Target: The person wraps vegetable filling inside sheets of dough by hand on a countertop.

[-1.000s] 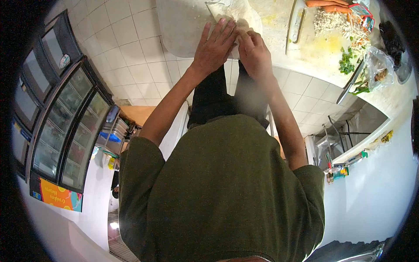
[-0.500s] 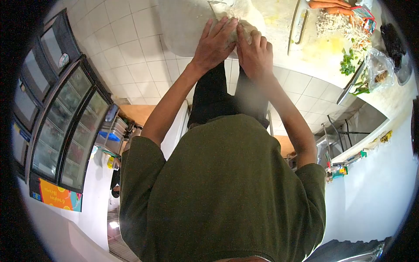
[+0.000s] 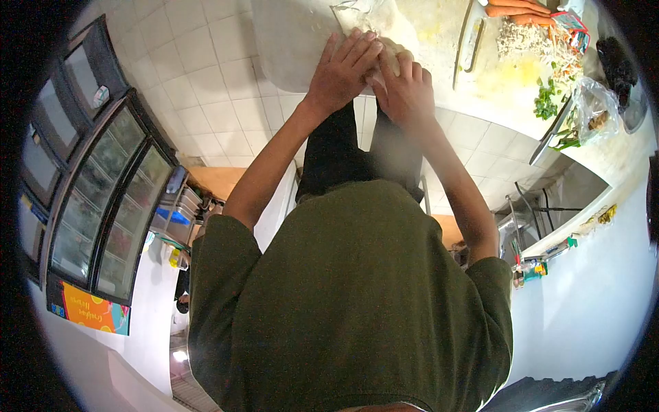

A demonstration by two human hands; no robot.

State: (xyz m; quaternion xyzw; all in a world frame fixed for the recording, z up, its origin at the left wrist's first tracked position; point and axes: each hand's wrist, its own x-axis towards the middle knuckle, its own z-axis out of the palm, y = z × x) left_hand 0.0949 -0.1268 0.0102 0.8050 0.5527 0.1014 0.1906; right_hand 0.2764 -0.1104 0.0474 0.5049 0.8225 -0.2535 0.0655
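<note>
A pale, thin wrapper sheet lies near the front edge of the worktop, its near part gathered into a lump under my hands. My left hand presses over the left side of it, its fingers close together and bent over the lump. On the right side, my right hand curls its fingers around the lump, with the thumb towards the left hand. The two hands nearly meet at the middle. What is inside the wrapper is mostly hidden by the fingers.
On the right are a cutting board with a handle slot, carrots, a pale shredded heap and chopped green leaves. A knife overhangs the edge beside a clear plastic bag. A glass-door fridge stands left.
My right hand has shifted slightly right and towards me, its fingers more curled. My left hand has moved a little to the right over the lump. The wrapper remains nearly in place.
</note>
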